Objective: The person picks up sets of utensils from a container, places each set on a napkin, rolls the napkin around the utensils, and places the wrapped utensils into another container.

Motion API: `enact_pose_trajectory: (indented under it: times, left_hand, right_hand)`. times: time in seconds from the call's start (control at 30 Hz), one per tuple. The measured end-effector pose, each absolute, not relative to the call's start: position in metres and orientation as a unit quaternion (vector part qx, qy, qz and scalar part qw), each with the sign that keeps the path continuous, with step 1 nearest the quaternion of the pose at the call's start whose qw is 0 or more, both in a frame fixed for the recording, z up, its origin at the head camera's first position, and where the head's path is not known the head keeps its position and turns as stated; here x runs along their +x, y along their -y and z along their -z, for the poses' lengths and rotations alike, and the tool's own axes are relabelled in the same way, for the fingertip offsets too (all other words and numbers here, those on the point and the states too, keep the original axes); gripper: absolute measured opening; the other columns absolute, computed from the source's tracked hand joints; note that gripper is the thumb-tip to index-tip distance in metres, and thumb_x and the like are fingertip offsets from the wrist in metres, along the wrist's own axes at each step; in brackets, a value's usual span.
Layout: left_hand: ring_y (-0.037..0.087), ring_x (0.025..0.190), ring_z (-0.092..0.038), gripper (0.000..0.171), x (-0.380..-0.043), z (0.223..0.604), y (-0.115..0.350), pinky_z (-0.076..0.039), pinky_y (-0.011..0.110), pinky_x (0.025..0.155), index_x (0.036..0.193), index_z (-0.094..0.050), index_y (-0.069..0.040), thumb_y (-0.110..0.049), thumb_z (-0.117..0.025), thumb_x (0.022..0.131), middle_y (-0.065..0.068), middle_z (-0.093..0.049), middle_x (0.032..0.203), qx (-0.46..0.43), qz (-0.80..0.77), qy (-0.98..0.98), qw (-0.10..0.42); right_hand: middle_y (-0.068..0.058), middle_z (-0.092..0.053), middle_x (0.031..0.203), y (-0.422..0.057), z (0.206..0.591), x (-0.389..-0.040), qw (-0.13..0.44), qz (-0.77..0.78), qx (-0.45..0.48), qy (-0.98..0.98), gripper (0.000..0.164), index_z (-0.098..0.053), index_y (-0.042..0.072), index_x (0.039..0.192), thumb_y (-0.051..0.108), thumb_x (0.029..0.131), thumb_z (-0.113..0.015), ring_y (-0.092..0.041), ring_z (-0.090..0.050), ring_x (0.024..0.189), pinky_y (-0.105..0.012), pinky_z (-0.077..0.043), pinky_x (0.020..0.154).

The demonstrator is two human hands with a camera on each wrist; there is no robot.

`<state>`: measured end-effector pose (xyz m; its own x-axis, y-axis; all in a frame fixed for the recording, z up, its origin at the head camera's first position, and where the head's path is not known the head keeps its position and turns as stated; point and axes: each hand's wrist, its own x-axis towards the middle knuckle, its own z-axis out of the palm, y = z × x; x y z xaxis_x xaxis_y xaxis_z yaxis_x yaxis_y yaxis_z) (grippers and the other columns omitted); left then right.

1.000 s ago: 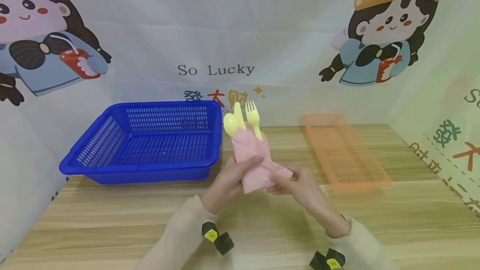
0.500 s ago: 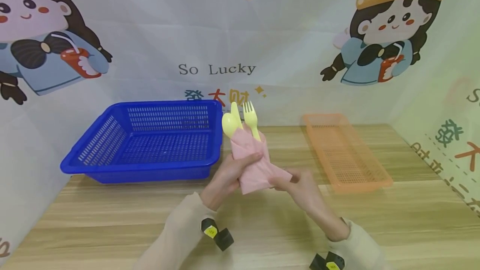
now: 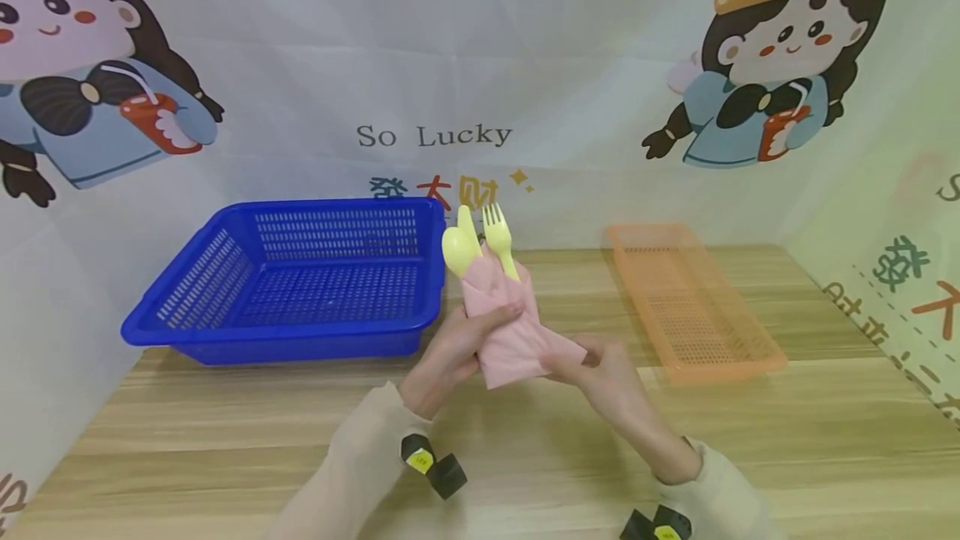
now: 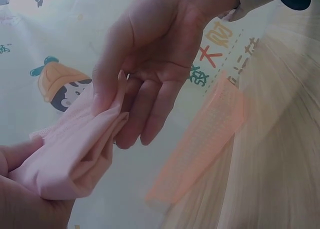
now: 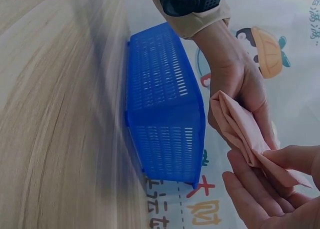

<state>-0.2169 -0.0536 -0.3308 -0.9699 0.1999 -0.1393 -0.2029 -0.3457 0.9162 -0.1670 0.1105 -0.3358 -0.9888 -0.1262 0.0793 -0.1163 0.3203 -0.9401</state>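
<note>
A pink napkin (image 3: 504, 348) is folded around a pale yellow spoon (image 3: 459, 250), knife (image 3: 467, 222) and fork (image 3: 498, 238), whose heads stick out at the top. My left hand (image 3: 453, 357) grips the bundle from its left side, thumb across the front. With thumb and fingers my right hand (image 3: 596, 369) pinches a loose corner of the napkin that points right. Both hands hold the bundle above the table. In the right wrist view the folded layers of the napkin (image 5: 240, 124) show at its lower end. Inside the napkin the cutlery handles are hidden.
On the left of the wooden table (image 3: 525, 473) stands a blue plastic basket (image 3: 300, 340). An orange slotted tray (image 3: 693, 315) lies on the right. Behind rises a printed cloth backdrop (image 3: 570, 90), with another cloth side at the right.
The bundle has shifted and tipped slightly to the left in the head view. Both hands keep the same hold on the napkin.
</note>
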Motion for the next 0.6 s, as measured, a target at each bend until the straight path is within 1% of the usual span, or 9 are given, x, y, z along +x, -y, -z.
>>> enact_pose_trajectory:
  times: [0.07, 0.17, 0.2, 0.3, 0.37, 0.47, 0.6]
  left_hand:
    - [0.012, 0.071, -0.058, 0.029, -0.217, 0.331, 0.054, -0.049, 0.025, 0.065, 0.111, -0.047, -0.001, -0.001, -0.056, 0.083, 0.003, -0.058, 0.082, 0.0, -0.817, -0.562, 0.125]
    - [0.012, 0.071, -0.059, 0.03, -0.216, 0.33, 0.054, -0.051, 0.026, 0.064, 0.112, -0.048, 0.001, -0.002, -0.057, 0.083, 0.003, -0.06, 0.082, 0.006, -0.808, -0.575, 0.128]
    - [0.012, 0.07, -0.06, 0.03, -0.216, 0.33, 0.055, -0.052, 0.026, 0.064, 0.112, -0.048, 0.002, -0.002, -0.057, 0.083, 0.003, -0.06, 0.081, 0.006, -0.803, -0.581, 0.131]
    - [0.012, 0.069, -0.061, 0.029, -0.216, 0.329, 0.055, -0.053, 0.027, 0.062, 0.11, -0.049, 0.004, -0.004, -0.058, 0.083, 0.003, -0.061, 0.079, 0.012, -0.787, -0.603, 0.134]
    - [0.013, 0.068, -0.062, 0.029, -0.215, 0.328, 0.056, -0.053, 0.027, 0.061, 0.11, -0.05, 0.004, -0.005, -0.058, 0.083, 0.003, -0.062, 0.079, 0.012, -0.777, -0.614, 0.141]
    - [0.014, 0.068, -0.062, 0.03, -0.214, 0.328, 0.056, -0.054, 0.029, 0.062, 0.11, -0.05, 0.005, -0.005, -0.058, 0.083, 0.005, -0.063, 0.08, 0.019, -0.765, -0.627, 0.148]
    - [0.015, 0.068, -0.062, 0.029, -0.214, 0.33, 0.057, -0.054, 0.031, 0.063, 0.108, -0.051, 0.005, -0.006, -0.059, 0.083, 0.006, -0.063, 0.08, 0.016, -0.755, -0.638, 0.152]
  right_hand:
    - [-0.017, -0.065, 0.09, -0.11, 0.335, -0.168, 0.015, 0.588, -0.076, -0.805, 0.027, -0.06, -0.008, 0.1, 0.011, 0.08, -0.063, -0.02, -0.064, 0.08, -0.028, -0.051, 0.073]
    - [-0.021, -0.061, 0.097, -0.109, 0.333, -0.171, 0.034, 0.596, -0.075, -0.799, 0.034, -0.055, -0.01, 0.106, 0.011, 0.081, -0.063, -0.023, -0.064, 0.079, -0.029, -0.053, 0.072]
    - [-0.021, -0.061, 0.099, -0.109, 0.332, -0.173, 0.044, 0.595, -0.078, -0.798, 0.038, -0.054, -0.01, 0.109, 0.013, 0.081, -0.063, -0.023, -0.064, 0.08, -0.03, -0.053, 0.072]
    - [-0.018, -0.063, 0.099, -0.108, 0.33, -0.178, 0.072, 0.581, -0.084, -0.807, 0.043, -0.055, -0.007, 0.113, 0.02, 0.081, -0.064, -0.017, -0.062, 0.078, -0.03, -0.052, 0.072]
    - [-0.016, -0.064, 0.098, -0.108, 0.33, -0.18, 0.097, 0.582, -0.095, -0.802, 0.043, -0.056, -0.006, 0.113, 0.022, 0.082, -0.063, -0.015, -0.061, 0.079, -0.03, -0.051, 0.073]
    - [-0.016, -0.063, 0.1, -0.109, 0.332, -0.181, 0.124, 0.599, -0.106, -0.784, 0.04, -0.056, -0.006, 0.113, 0.02, 0.084, -0.059, -0.015, -0.061, 0.081, -0.032, -0.051, 0.076]
    - [-0.015, -0.063, 0.101, -0.108, 0.337, -0.179, 0.136, 0.621, -0.109, -0.764, 0.04, -0.055, -0.006, 0.115, 0.021, 0.085, -0.057, -0.015, -0.061, 0.084, -0.032, -0.05, 0.08]
